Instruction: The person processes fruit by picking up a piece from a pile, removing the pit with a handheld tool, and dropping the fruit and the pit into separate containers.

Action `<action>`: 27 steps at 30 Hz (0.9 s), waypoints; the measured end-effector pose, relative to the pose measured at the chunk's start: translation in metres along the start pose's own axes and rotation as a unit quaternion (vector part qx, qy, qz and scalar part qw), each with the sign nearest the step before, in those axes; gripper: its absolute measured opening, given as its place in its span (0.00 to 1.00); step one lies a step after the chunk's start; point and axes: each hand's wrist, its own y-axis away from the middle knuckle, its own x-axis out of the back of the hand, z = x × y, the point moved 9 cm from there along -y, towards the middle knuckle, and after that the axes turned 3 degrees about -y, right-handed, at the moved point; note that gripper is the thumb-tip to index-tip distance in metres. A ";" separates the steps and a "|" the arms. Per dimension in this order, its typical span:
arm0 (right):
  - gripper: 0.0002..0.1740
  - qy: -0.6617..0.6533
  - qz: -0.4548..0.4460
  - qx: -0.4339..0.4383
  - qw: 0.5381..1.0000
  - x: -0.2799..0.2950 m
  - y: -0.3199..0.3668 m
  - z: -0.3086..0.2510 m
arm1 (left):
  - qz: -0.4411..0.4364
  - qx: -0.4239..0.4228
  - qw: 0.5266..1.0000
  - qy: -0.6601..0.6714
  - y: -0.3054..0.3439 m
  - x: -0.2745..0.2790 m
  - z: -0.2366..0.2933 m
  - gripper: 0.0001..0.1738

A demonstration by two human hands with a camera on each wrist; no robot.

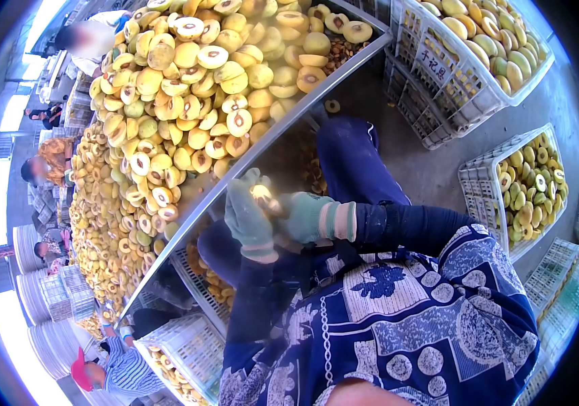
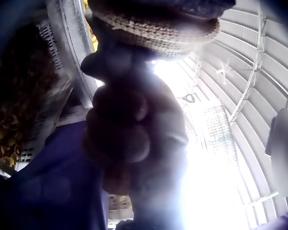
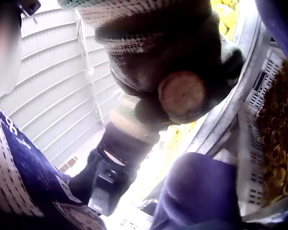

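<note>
Both hands wear pale green knit gloves and meet above the lap, by the metal table edge. In the head view my left hand [image 1: 249, 216] holds a yellow stone fruit [image 1: 262, 196], blurred by glare. My right hand [image 1: 313, 218] comes up against it from the right, fingers curled. From below, in the right wrist view, a round brown end [image 3: 182, 96], like a wooden handle butt, sticks out of the right fist; the rest of that tool is hidden. The left wrist view shows the right fist [image 2: 117, 124] dark against bright light.
A metal-edged table [image 1: 262, 145] bears a great heap of halved yellow fruit [image 1: 188, 88] with brown stones. Crates of fruit [image 1: 465, 88] stand at the right, with another crate [image 1: 499, 196] nearer. Beside my knee is a crate [image 1: 198, 284] holding fruit pieces. Other people [image 1: 123, 365] work along the table.
</note>
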 end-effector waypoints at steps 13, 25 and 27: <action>0.15 -0.107 -0.034 -0.059 0.992 0.002 0.003 0.014 | -0.130 0.197 0.968 0.085 0.001 -0.020 -0.034 0.28; 0.12 -0.180 -0.201 -0.094 0.958 -0.020 0.012 0.027 | -0.136 0.079 0.983 0.092 0.018 -0.015 -0.012 0.16; 0.13 -0.238 -0.216 -0.080 0.943 -0.028 0.013 0.020 | -0.103 0.109 0.980 0.128 0.023 -0.014 -0.013 0.16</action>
